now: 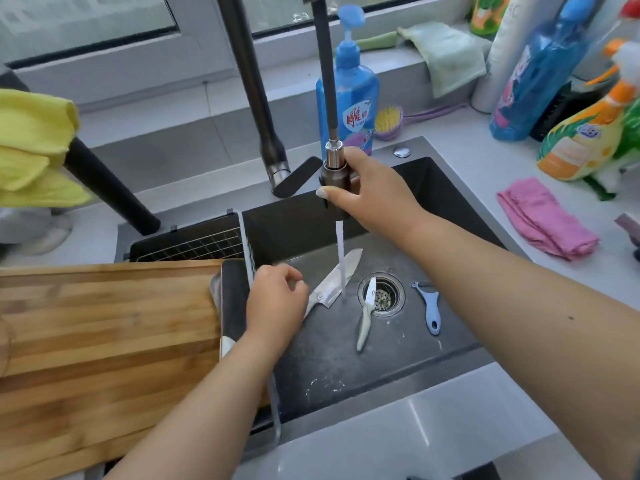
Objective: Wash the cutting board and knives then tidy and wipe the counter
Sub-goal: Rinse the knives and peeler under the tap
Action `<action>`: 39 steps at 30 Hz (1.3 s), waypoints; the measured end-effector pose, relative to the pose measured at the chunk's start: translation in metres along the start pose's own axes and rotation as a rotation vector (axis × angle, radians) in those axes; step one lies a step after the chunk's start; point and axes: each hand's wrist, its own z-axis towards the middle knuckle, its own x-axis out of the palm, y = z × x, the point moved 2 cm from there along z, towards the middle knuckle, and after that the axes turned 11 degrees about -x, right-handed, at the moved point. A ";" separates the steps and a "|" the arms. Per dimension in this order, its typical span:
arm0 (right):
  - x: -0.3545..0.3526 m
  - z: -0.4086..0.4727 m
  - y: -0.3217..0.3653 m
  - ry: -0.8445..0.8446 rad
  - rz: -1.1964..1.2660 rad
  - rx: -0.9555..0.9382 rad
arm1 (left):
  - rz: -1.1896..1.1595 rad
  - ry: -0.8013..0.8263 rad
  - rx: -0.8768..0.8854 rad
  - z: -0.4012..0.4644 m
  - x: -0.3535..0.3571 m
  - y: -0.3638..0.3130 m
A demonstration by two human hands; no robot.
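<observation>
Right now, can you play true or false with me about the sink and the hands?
1. The right hand holds the pull-out sprayer. True.
2. The water is off. False: a stream falls onto the big knife.
3. The left hand holds the big knife by its handle. True.
4. The blue peeler lies on the cutting board. False: it lies in the sink, right of the drain.
5. The small knife lies partly over the drain. True.

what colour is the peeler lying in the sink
Light blue, the peeler right of the drain; the head view shows it.
</observation>
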 end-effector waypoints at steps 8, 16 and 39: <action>-0.001 0.018 -0.018 0.033 0.062 -0.082 | 0.365 0.325 -0.258 0.066 0.107 0.023; -0.008 0.023 -0.032 0.012 0.067 -0.143 | 0.550 0.371 -0.443 0.078 0.153 0.061; 0.015 -0.009 0.005 -0.023 0.208 0.051 | 0.115 0.381 -0.387 0.007 0.057 0.035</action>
